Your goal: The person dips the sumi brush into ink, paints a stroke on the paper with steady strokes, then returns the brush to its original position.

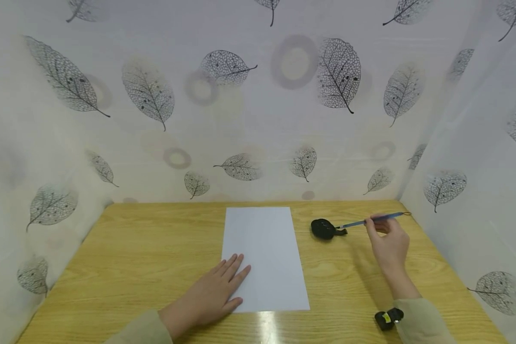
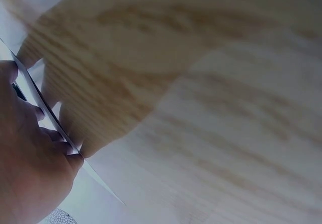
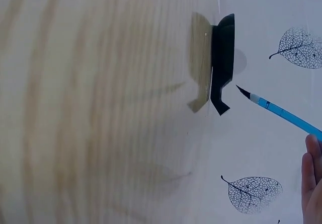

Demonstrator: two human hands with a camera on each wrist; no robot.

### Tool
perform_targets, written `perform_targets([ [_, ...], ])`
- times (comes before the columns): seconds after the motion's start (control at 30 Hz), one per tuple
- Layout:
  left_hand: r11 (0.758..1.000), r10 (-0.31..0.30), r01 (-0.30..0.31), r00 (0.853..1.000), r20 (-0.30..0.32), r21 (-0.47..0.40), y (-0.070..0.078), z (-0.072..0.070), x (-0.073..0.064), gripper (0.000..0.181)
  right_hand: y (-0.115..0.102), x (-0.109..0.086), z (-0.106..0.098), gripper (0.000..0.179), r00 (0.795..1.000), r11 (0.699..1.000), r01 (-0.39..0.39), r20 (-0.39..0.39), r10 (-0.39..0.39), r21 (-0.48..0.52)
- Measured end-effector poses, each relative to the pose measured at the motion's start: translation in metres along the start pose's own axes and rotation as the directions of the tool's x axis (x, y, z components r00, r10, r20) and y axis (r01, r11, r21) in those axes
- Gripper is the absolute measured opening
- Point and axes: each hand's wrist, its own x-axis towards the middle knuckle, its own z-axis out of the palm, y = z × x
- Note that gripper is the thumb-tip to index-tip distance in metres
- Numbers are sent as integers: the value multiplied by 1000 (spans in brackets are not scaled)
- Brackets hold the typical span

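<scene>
A blue writing brush is pinched between the thumb and fingers of my right hand. Its dark bristle tip points left, close to the handle of a small black ink dish; the right wrist view shows a gap between tip and dish. My left hand lies with fingers spread on the lower left part of a blank white sheet of paper. In the left wrist view the left fingers rest along the thin edge of the sheet.
The glossy wooden table carries the paper in the middle and the dish right of it. A leaf-patterned curtain encloses the back and both sides. A black wrist camera is strapped at the right sleeve.
</scene>
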Motion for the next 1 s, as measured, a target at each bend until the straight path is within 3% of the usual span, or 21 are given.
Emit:
perform_targets([
  [0.3,1000,-2,2,1000,4,-3,0,1,0,69,-4,1,0,12,1000,998,-11,4,10,60],
  [0.77,1000,-4,4,1000,15,5,-1,2,2,69,-2,0,-6,11,999,999,-37,-3,37,2],
  [1.0,1000,-6,6,1000,19,-6,0,-1,1,69,-2,0,-5,10,998,997,-62,7,62,40],
])
